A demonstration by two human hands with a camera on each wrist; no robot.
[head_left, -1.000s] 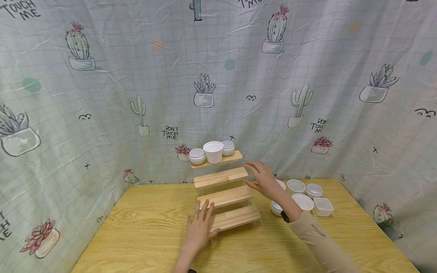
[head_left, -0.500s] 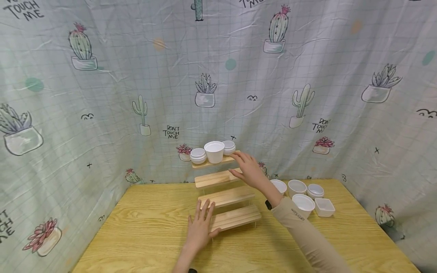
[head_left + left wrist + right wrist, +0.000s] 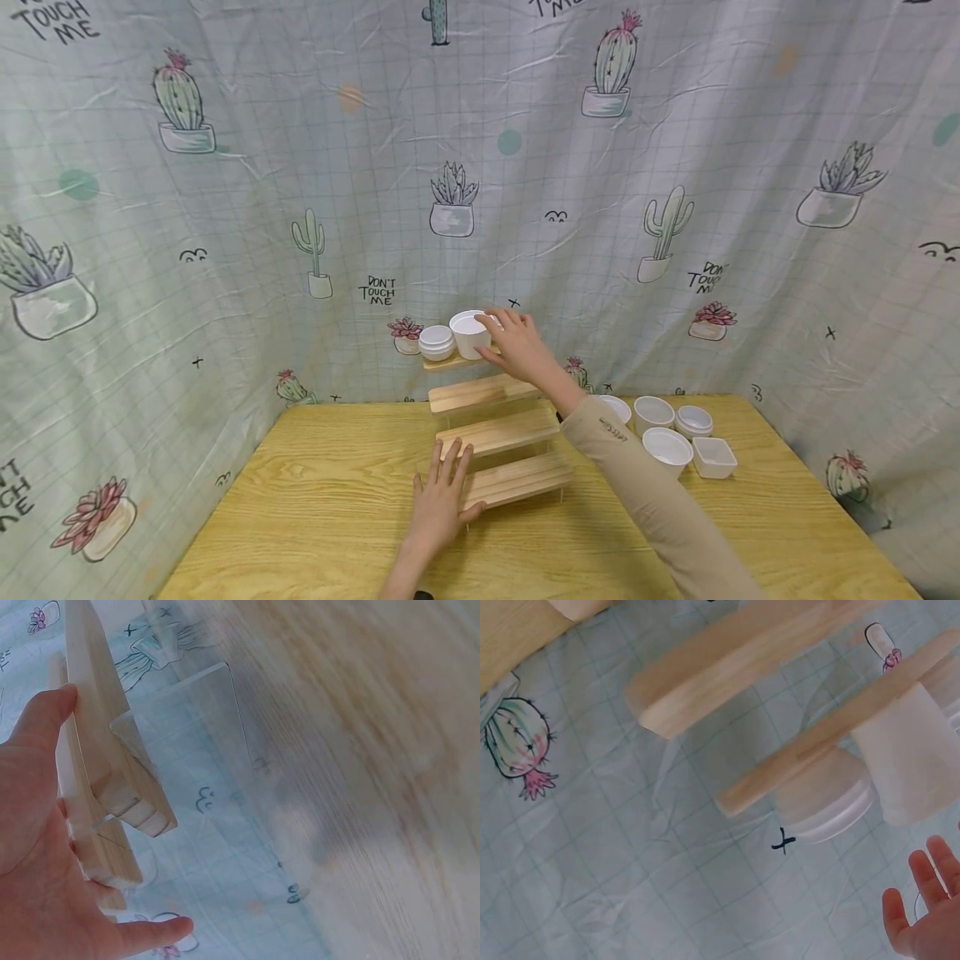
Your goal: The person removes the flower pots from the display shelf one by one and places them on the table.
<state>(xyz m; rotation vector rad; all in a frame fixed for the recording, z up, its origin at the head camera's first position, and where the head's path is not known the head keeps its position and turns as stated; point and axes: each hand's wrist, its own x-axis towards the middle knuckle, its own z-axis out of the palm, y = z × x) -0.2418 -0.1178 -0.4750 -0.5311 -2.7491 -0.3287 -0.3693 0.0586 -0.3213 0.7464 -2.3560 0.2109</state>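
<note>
Curving slightly near the upper middle of the head view, the fingers of the right hand (image 3: 517, 346) lie beside the rim of a tall white pot (image 3: 471, 337), its thumb lower on the same side; in the right wrist view the fingers are spread loosely, and whether any of them touches the pot is hard to tell. The pot stands upright on the top board (image 3: 447, 364) of a tiered wooden stand (image 3: 517, 482) in the centre of the frame. Just left of it is a small white pot (image 3: 437, 343); another ribbed pot (image 3: 829, 799) shows on its other side in the right wrist view. At lower centre, well apart from the right hand, the left hand (image 3: 435, 504) rests with fingers spread at the left end of the lower boards, its thumb touching a board edge in the left wrist view. At right on the wooden table (image 3: 322, 500) stand more white containers, among them a round tub (image 3: 654, 412), a wide bowl (image 3: 667, 450) and a square tub (image 3: 715, 458). A cactus-print curtain (image 3: 360, 125) hangs behind.
</note>
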